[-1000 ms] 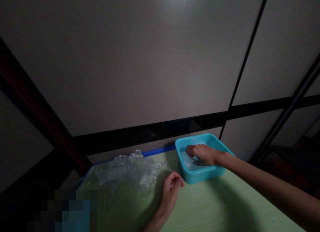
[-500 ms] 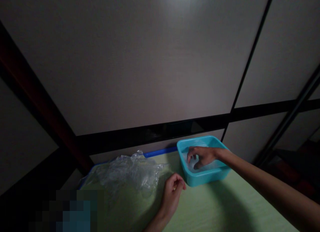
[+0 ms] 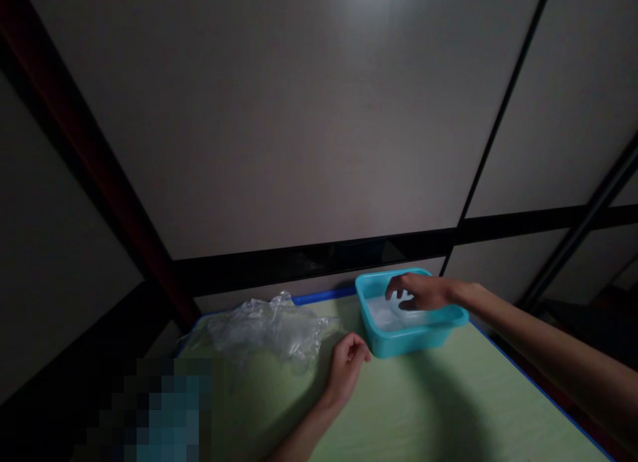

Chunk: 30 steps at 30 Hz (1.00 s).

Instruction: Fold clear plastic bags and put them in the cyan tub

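A turquoise plastic basin [image 3: 413, 342] stands on the light green surface, with whitish, partly see-through contents [image 3: 386, 314] that I cannot make out clearly. Over its opening hovers my right hand [image 3: 416, 291], fingers bent and spread apart from the thumb, nothing visible between them. My left hand [image 3: 347, 359] is beside the basin's near left corner, its fingers curled in loosely and no object showing in them. Left of that hand lies a crumpled heap of clear plastic film [image 3: 272, 329].
The green tabletop [image 3: 389, 409] has a blue edge [image 3: 323, 295]. Behind it rises a large pale panelled wall [image 3: 309, 129] with a black band. A blurred teal patch [image 3: 174, 415] fills the lower left. The scene is dim.
My right hand has risen slightly and moved right, out of the basin's inside to above it. My left hand stays curled near the same corner. The view has shifted a little.
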### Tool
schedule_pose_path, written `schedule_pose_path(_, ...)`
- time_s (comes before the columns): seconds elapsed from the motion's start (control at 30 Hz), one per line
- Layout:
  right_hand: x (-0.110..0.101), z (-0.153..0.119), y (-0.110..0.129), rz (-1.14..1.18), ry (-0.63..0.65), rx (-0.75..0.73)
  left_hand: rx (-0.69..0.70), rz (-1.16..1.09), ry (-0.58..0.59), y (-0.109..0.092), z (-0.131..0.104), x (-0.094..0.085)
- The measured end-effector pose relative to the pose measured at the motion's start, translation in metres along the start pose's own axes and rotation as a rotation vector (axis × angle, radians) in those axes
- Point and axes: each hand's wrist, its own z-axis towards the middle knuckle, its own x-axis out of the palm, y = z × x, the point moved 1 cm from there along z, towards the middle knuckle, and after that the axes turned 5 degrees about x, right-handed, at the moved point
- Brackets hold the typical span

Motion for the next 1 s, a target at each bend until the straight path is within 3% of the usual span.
schedule_pose_path(0.17, -0.024, -0.027, 0.026, -0.104, -0.117, -0.034, -0.015, 0.0, -0.021, -0.003, -0.001, 0.002)
schedule_pose_path(0.27, -0.023, -0.035, 0.053, -0.187, -0.195, -0.133, -0.032, -0.003, -0.034, -0.01, -0.012, -0.007)
schedule_pose_path(0.37, -0.001, -0.029, 0.082, -0.225, -0.206, -0.172, -0.043, 0.002, -0.06, -0.018, -0.032, -0.025)
schedule_pose_path(0.47, 0.033, -0.007, 0.106, -0.202, -0.191, -0.095, -0.041, 0.009, -0.107, -0.024, -0.056, -0.048)
schedule_pose_path(0.6, 0.076, 0.033, 0.13, -0.153, -0.289, 0.011, -0.013, 0.011, -0.168, -0.03, -0.082, -0.072)
schedule_pose_path(0.73, 0.094, 0.068, 0.143, -0.02, -0.401, 0.072, 0.017, -0.006, -0.202, -0.033, -0.092, -0.081)
schedule_pose_path(0.83, 0.081, 0.089, 0.148, 0.144, -0.518, 0.094, 0.03, -0.029, -0.207, -0.033, -0.093, -0.08)
schedule_pose_path(1.0, 0.029, 0.099, 0.145, 0.527, -0.788, 0.053, 0.04, -0.089, -0.217, -0.027, -0.092, -0.08)
